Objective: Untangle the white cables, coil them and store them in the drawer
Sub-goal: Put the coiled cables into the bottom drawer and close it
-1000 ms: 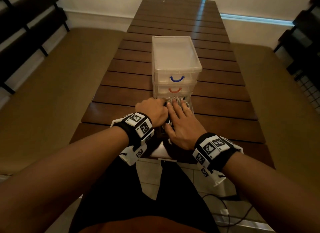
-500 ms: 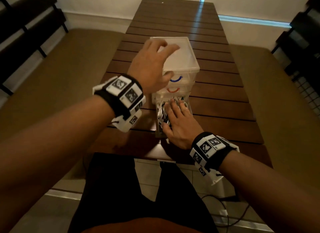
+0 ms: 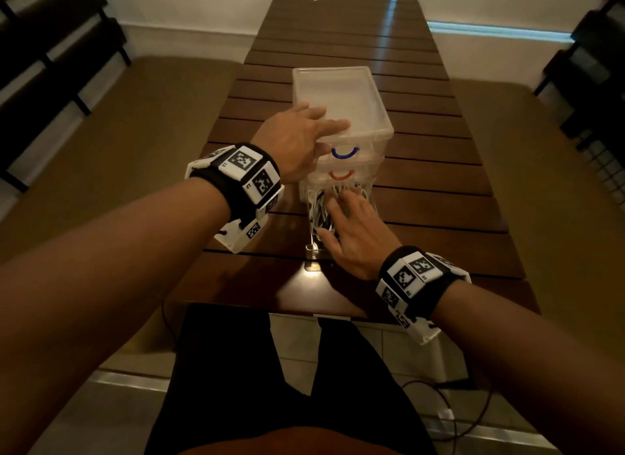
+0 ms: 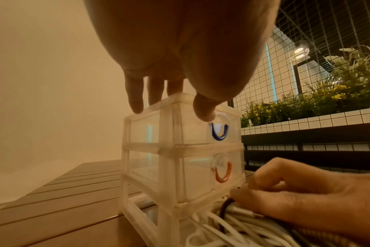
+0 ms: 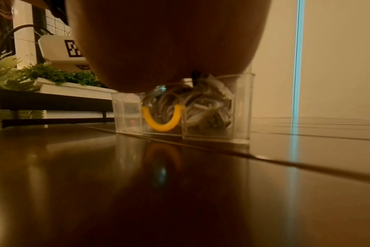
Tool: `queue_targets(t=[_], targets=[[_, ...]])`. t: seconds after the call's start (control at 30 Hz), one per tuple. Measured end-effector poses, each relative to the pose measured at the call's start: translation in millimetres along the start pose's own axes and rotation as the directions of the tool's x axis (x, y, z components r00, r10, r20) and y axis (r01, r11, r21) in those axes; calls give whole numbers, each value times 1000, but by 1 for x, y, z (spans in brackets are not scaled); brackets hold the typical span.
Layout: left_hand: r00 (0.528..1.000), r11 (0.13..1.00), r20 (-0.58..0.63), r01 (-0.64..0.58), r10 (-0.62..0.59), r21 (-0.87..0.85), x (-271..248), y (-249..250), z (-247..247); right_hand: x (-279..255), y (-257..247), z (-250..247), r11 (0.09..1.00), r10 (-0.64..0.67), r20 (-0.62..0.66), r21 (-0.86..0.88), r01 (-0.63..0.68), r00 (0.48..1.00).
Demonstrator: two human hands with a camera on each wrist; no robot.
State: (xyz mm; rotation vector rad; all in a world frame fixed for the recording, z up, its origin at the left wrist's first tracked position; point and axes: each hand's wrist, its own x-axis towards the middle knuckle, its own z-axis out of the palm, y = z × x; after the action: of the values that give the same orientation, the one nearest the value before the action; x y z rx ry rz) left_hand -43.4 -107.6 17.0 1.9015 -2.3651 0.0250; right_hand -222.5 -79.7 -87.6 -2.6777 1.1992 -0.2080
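So the white cables (image 3: 323, 211) are already in the bottom drawer (image 3: 313, 251) of the clear drawer unit (image 3: 341, 99), and that drawer is pulled out toward the near edge of the wooden table (image 3: 422, 184). Its long axis runs near-to-far, straight in line with the slot it came out of, so closing it is just a push away from the person.

The right hand (image 3: 355, 233) is the nearer one — it lies flat on top of the cable pile, fingers stretched out and pressing down, not curled round anything I can make out. The yellow handle (image 5: 161, 119) on the drawer front sits just under that wrist.

The left hand (image 3: 297, 143) is up on the unit's near-left top corner, fingers spread on the lid, thumb down on the front face just beside the blue handle (image 4: 219, 132) — looks like bracing, not gripping.

My guess: the left steadies the unit while the right holds the cables below the rim and shoves the drawer in.
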Motion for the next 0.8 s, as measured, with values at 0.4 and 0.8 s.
queue_targets(t=[0.4,0.8], targets=[[995,995,-69,-62,68,84,4,-3,0,7,3,-3,994,25,-33,108,-21,999],[991,1000,-133,-26,25,-10,-9,0,11,9,4,-18,976,117,41,182,-123,992]])
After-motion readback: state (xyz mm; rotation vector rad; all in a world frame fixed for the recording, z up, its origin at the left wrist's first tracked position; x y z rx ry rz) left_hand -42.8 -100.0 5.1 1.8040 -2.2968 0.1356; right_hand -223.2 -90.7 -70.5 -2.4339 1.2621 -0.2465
